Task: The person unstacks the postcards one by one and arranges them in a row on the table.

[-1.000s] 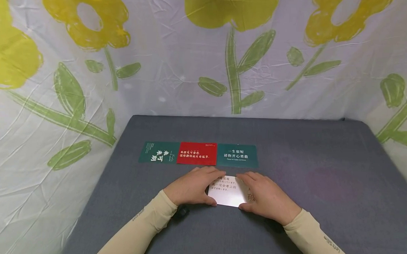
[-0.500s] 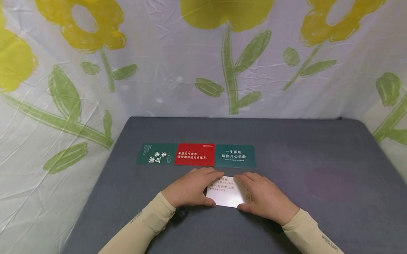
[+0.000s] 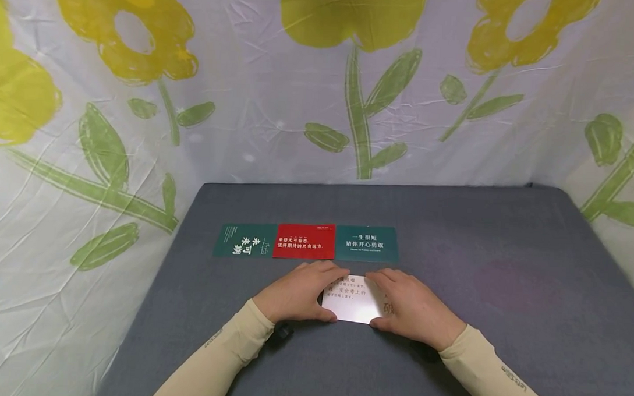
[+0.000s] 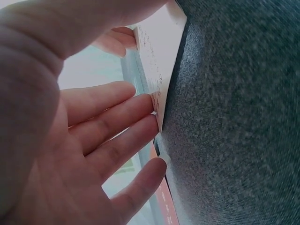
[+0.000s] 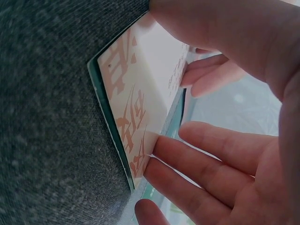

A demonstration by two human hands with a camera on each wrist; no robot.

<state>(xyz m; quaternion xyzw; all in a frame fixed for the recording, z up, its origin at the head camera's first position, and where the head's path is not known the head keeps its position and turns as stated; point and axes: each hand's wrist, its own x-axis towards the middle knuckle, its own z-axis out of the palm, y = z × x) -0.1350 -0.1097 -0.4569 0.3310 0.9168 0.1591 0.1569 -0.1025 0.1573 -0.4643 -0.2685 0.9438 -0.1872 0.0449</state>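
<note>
A glossy white card (image 3: pixel 351 307) with brown printed writing lies on the table in front of the person. Under it, a dark green card edge (image 5: pixel 110 126) shows in the right wrist view. My left hand (image 3: pixel 302 293) holds the white card's left end, thumb at the near edge and fingertips at the far edge. At the right end my right hand (image 3: pixel 415 306) holds it the same way, covering part of the large lettering. In the left wrist view, fingertips (image 4: pixel 149 105) touch the card's edge; the little finger stands apart from it.
Beyond the hands, a green card (image 3: pixel 244 240), a red card (image 3: pixel 305 241) and another green card (image 3: pixel 368 244) lie side by side in a row. Grey cloth covers the table (image 3: pixel 452 226). A flower-printed curtain (image 3: pixel 278 103) hangs behind and at both sides.
</note>
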